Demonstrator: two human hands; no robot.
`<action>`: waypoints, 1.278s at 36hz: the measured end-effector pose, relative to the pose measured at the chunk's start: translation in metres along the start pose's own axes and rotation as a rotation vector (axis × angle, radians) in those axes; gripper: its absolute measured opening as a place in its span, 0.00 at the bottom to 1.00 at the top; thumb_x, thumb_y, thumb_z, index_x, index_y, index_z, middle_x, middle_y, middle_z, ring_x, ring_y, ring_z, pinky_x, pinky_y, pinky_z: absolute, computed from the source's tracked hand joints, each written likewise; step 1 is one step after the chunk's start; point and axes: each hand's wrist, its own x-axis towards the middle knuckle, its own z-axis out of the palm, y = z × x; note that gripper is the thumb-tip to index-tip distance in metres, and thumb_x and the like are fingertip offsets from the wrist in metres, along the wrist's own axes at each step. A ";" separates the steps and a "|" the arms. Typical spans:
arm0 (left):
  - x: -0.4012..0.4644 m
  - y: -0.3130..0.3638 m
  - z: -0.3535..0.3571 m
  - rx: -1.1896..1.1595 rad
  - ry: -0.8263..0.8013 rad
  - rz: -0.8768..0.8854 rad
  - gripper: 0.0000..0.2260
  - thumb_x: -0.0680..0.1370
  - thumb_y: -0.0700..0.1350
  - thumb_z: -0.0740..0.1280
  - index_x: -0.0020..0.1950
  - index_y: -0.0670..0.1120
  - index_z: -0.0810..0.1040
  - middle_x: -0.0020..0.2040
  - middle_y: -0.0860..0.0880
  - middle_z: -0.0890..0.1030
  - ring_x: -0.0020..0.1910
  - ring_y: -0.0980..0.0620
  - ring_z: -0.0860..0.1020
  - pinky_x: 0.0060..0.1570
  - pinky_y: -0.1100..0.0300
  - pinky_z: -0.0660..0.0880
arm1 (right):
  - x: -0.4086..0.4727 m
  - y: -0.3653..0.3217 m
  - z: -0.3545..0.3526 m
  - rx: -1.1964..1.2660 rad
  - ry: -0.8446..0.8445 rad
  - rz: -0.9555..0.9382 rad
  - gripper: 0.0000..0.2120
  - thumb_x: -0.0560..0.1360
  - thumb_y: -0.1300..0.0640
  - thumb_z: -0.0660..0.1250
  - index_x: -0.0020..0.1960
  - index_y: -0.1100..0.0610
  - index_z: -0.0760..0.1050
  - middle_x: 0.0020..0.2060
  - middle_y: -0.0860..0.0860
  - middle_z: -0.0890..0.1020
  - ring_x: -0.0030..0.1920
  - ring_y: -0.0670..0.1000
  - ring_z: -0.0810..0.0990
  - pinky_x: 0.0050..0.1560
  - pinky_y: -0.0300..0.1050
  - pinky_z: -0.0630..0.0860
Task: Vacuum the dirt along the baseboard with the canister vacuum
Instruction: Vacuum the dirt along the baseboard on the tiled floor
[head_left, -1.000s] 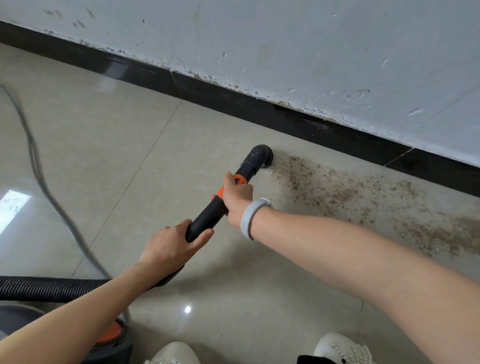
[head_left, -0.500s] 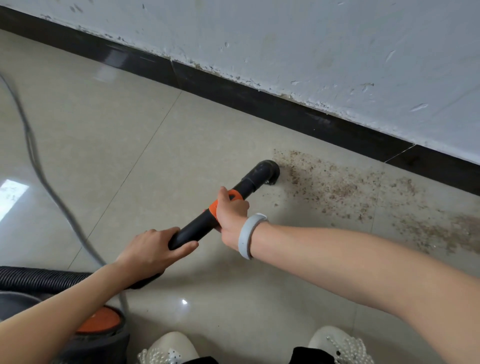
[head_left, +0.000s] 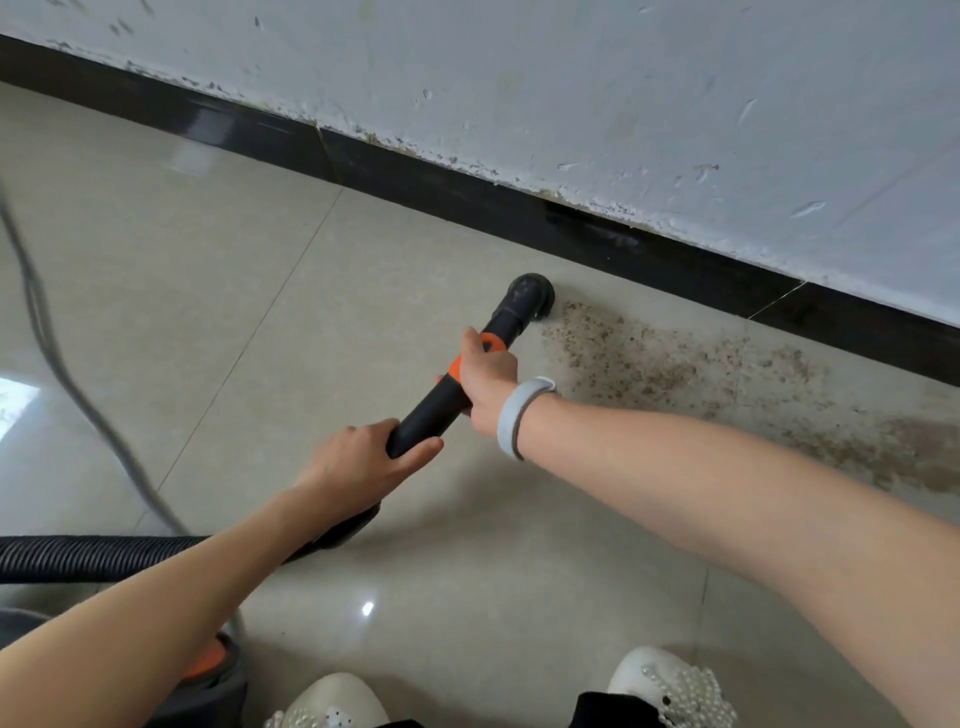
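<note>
Firmly, one black plastic vacuum wand (head_left: 452, 395) is gripped by two hands, left hand (head_left: 358, 462) and right hand (head_left: 485, 382); one brown dirt patch (head_left: 675, 364) is spread at three o'clock of its nozzle.

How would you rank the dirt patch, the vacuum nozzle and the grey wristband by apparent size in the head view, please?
1. dirt patch, by far the widest.
2. vacuum nozzle and grey wristband: they look alike, and the wristband is nearer the camera, so unranked.
</note>
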 end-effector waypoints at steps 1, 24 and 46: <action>-0.006 -0.005 0.004 0.013 -0.012 0.005 0.20 0.76 0.67 0.59 0.46 0.50 0.75 0.35 0.50 0.82 0.37 0.50 0.80 0.43 0.54 0.77 | -0.002 0.010 -0.001 -0.007 -0.009 0.016 0.24 0.75 0.37 0.61 0.58 0.56 0.68 0.43 0.54 0.79 0.48 0.57 0.83 0.56 0.53 0.79; -0.026 -0.029 -0.011 -0.318 -0.283 -0.011 0.19 0.80 0.54 0.62 0.36 0.43 0.69 0.24 0.48 0.76 0.22 0.51 0.74 0.26 0.64 0.70 | -0.041 0.046 0.005 0.296 -0.119 0.159 0.27 0.77 0.40 0.62 0.66 0.58 0.66 0.57 0.56 0.77 0.58 0.58 0.79 0.60 0.58 0.77; -0.022 -0.100 -0.042 -0.020 -0.247 -0.030 0.37 0.56 0.79 0.53 0.31 0.44 0.75 0.24 0.50 0.78 0.25 0.52 0.74 0.34 0.57 0.70 | -0.082 0.075 0.055 0.334 0.038 0.187 0.23 0.81 0.42 0.55 0.64 0.60 0.65 0.53 0.52 0.75 0.54 0.53 0.75 0.63 0.50 0.73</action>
